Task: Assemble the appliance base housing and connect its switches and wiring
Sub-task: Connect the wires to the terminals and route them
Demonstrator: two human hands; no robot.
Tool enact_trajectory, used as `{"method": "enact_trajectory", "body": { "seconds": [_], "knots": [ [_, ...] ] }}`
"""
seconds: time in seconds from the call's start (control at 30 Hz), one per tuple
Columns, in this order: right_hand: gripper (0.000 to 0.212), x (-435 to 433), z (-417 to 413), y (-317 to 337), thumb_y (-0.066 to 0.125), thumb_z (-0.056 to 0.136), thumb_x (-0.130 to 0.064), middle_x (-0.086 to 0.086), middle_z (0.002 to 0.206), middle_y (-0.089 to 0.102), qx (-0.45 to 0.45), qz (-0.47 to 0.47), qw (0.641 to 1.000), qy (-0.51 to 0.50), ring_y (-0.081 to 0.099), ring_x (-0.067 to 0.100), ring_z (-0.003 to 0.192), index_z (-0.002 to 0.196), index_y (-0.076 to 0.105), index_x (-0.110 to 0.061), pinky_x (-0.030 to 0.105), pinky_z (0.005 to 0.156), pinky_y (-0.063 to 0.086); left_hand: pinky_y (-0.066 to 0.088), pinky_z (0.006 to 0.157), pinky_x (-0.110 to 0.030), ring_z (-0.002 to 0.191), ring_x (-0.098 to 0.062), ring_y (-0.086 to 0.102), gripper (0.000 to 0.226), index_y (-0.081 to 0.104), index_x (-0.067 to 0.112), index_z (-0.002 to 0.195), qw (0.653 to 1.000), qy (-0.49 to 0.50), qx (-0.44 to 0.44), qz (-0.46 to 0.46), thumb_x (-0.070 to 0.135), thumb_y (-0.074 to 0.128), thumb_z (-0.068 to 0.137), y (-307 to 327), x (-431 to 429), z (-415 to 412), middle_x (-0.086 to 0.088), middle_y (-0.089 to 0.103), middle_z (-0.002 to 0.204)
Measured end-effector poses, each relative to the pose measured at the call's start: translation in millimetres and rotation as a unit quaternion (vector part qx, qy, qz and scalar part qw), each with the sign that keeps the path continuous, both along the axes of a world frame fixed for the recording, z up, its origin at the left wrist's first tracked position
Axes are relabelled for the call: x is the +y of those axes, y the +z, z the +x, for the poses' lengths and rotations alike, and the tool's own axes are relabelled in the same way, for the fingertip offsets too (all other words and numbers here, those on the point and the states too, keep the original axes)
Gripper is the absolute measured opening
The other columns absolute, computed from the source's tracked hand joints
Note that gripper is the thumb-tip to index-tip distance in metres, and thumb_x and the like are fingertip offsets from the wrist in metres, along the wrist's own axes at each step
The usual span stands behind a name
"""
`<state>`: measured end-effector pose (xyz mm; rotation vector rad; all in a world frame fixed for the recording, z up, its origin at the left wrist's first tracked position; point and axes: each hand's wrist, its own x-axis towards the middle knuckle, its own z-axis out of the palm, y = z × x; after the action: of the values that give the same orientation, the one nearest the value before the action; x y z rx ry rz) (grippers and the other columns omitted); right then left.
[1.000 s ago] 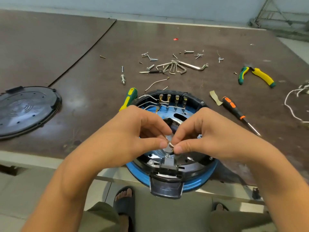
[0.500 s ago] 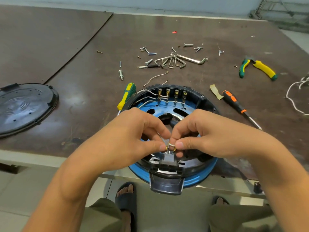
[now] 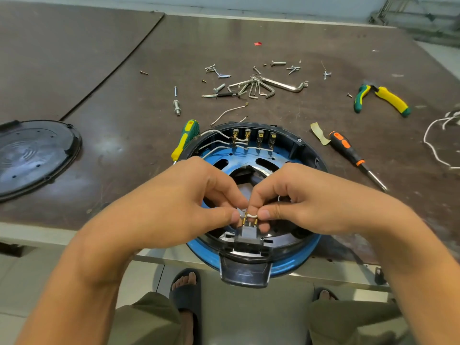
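A round blue-and-black base housing (image 3: 302, 255) lies open at the table's near edge, overhanging it slightly. A black switch (image 3: 249, 234) with brass terminals sits at its near rim. My left hand (image 3: 194, 202) and my right hand (image 3: 303, 200) meet just above that switch, and both pinch a short white wire (image 3: 252, 216) at the brass terminals. A row of brass switch terminals (image 3: 254, 138) with white wires lines the housing's far wall.
A black round cover (image 3: 32, 155) lies at the left. A green-yellow screwdriver (image 3: 185, 139) and an orange-black screwdriver (image 3: 353, 155) flank the housing. Loose screws and hex keys (image 3: 256, 87), pliers (image 3: 383, 99) and white wires (image 3: 438, 143) lie farther back.
Both hands have lowered the white wire a little onto the near switch's brass terminals. The housing has not moved.
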<state>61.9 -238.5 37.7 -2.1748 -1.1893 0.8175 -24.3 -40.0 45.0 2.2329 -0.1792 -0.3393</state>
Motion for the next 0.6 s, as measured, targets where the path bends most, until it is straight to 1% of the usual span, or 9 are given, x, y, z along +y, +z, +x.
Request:
{"method": "enact_trajectory", "body": {
  "seconds": [0.13,0.3,0.4,0.47,0.57,0.6],
  "knots": [
    [0.018,0.1,0.3,-1.2,0.064,0.097,-0.015,-0.014,0.077,0.072,-0.01,0.007,1.0,0.004,0.067,0.004,0.08,0.086,0.072,-0.026,0.018,0.076,0.048,0.032,0.043,0.002,0.041,0.015,0.05,0.015,0.076,0.019,0.1,1.0,-0.007,0.001,-0.011,0.01,0.068,0.091,1.5,1.2,-2.2,0.012,0.075,0.075],
    [0.018,-0.1,0.2,-1.5,0.065,0.097,-0.013,-0.013,0.075,0.071,-0.015,0.018,1.0,0.004,0.066,0.004,0.078,0.085,0.072,-0.025,0.013,0.071,0.045,0.033,0.044,0.002,0.042,0.013,0.053,0.016,0.078,0.023,0.097,1.0,-0.01,0.007,-0.018,0.011,0.07,0.09,3.3,1.9,-1.7,0.014,0.075,0.072],
    [0.022,-0.6,0.3,-0.9,0.065,0.096,-0.012,-0.013,0.075,0.071,-0.01,0.023,1.0,0.003,0.067,0.004,0.077,0.083,0.071,-0.029,0.013,0.071,0.045,0.033,0.043,0.002,0.041,0.013,0.052,0.016,0.078,0.022,0.098,0.999,-0.012,0.012,-0.032,0.01,0.069,0.09,4.9,2.3,-1.2,0.012,0.075,0.072],
    [0.022,-0.7,0.6,-0.7,0.064,0.097,-0.014,-0.013,0.075,0.071,-0.013,0.021,1.0,0.005,0.067,0.004,0.078,0.083,0.071,-0.03,0.014,0.072,0.046,0.033,0.043,0.002,0.042,0.014,0.052,0.017,0.078,0.021,0.099,1.0,-0.016,0.011,-0.024,0.01,0.068,0.091,5.7,2.4,-1.7,0.013,0.075,0.073],
    [0.024,0.0,0.7,-0.7,0.064,0.097,-0.016,-0.014,0.075,0.071,-0.022,0.015,1.0,0.012,0.067,0.006,0.079,0.082,0.068,-0.034,0.019,0.074,0.049,0.035,0.046,0.002,0.047,0.015,0.055,0.018,0.077,0.021,0.102,1.0,-0.024,-0.002,-0.003,0.011,0.065,0.094,5.6,2.8,-2.5,0.015,0.075,0.075],
    [0.025,0.0,0.6,-0.7,0.064,0.097,-0.016,-0.014,0.075,0.071,-0.022,0.013,1.0,0.013,0.067,0.005,0.079,0.082,0.068,-0.035,0.019,0.073,0.048,0.038,0.049,0.001,0.05,0.013,0.058,0.018,0.076,0.022,0.103,1.0,-0.021,-0.01,-0.005,0.012,0.064,0.094,5.0,2.7,-2.7,0.015,0.075,0.076]
  ]
}}
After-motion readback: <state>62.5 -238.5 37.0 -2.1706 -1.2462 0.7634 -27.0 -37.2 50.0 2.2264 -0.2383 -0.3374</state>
